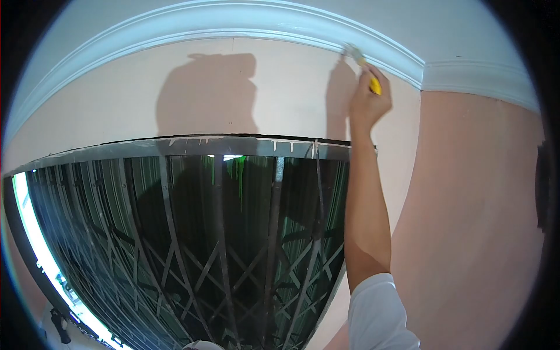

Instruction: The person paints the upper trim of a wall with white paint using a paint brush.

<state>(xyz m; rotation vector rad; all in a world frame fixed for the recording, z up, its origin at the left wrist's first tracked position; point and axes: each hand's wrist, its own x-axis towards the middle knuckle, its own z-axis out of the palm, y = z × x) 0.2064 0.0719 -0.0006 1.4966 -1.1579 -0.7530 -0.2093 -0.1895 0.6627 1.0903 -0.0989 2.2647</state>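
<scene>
High up at the right, my right hand (371, 96) is closed round the yellow handle of a paintbrush (375, 85). The brush's pale bristles, slightly blurred, point up and left against the lower edge of the white crown moulding (280, 26), where it meets the pale pink wall (291, 76). My right arm reaches up from a white sleeve at the bottom. A shadow of the hand falls on the wall just left of it. My left hand is out of view.
Below the wall stands a dark folding metal gate (219, 233) under a grey metal beam (192, 147) with paint drips. Bright light enters at the far left. A darker pink wall (466, 204) adjoins at the right, with a dark object (541, 186) on it.
</scene>
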